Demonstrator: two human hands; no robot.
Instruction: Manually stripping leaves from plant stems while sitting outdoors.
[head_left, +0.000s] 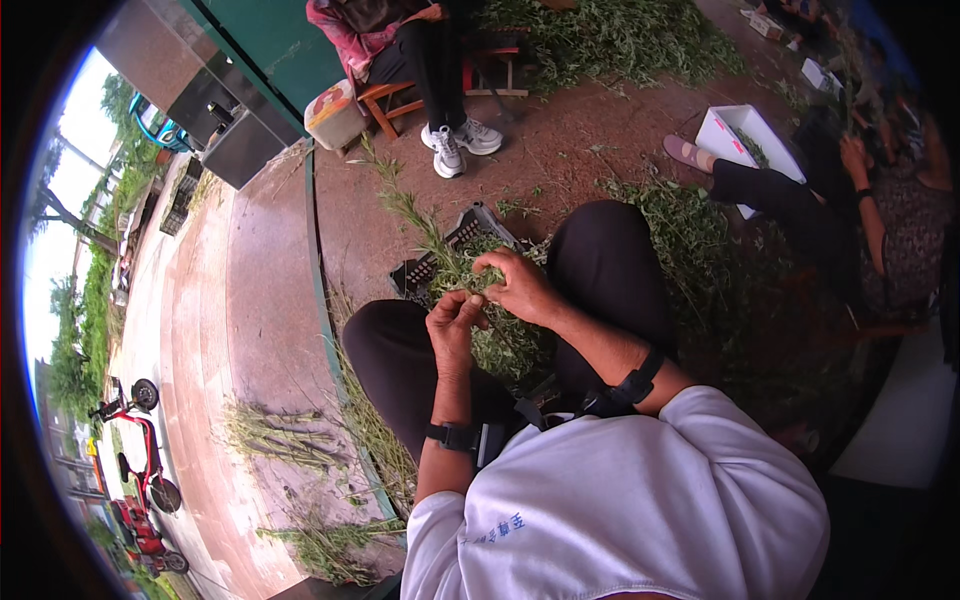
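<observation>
A long leafy stalk (409, 206) slants up and away from my hands, its tip pointing toward the seated person's feet. My left hand (454, 326) pinches the lower end of it between thumb and fingers. Just above and to the right, my right hand (523, 286) curls its fingers and thumb around leaves at the stalk's lower part; the exact contact is partly hidden. Under both hands, between my knees, a black plastic crate (412, 277) holds plucked green leaves (510, 341).
Cut greenery (690, 247) is heaped right of my knee, and a larger pile (622, 45) lies behind. Bare stalks (281, 435) lie left across a metal floor track (319, 277). One person (442, 82) sits ahead; another (892, 195) sits right beside a white foam box (750, 142).
</observation>
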